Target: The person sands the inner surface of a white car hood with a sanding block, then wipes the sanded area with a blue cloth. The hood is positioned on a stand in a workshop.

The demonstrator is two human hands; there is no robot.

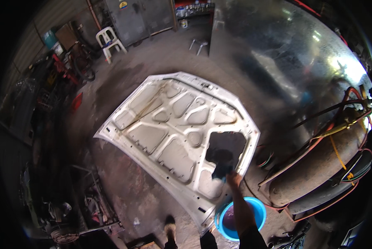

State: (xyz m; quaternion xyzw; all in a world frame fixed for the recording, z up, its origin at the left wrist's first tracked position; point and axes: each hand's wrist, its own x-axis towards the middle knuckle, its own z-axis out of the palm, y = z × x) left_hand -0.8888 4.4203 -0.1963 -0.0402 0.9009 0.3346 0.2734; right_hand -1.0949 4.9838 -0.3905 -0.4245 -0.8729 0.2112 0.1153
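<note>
My right hand (234,179) is closed at the lower end of a black, irregular patch (225,145) on a white car bonnet (175,159), fingers around something too blurred to make out. The bonnet shows its ribbed inner face, with several recessed panels and rusty streaks. Below my right forearm a light-blue round tub (257,211) holds murky liquid, beside the bonnet's near corner. My left hand is out of view. My feet show at the lower edge, one in a tan shoe (170,225).
Gas cylinders (310,170) with hoses stand on the right, before a large shiny metal sheet (277,50). A white plastic chair (110,43) and grey metal doors (138,18) are at the back. Metal frames (90,195), a bicycle wheel (82,66) and clutter line the left.
</note>
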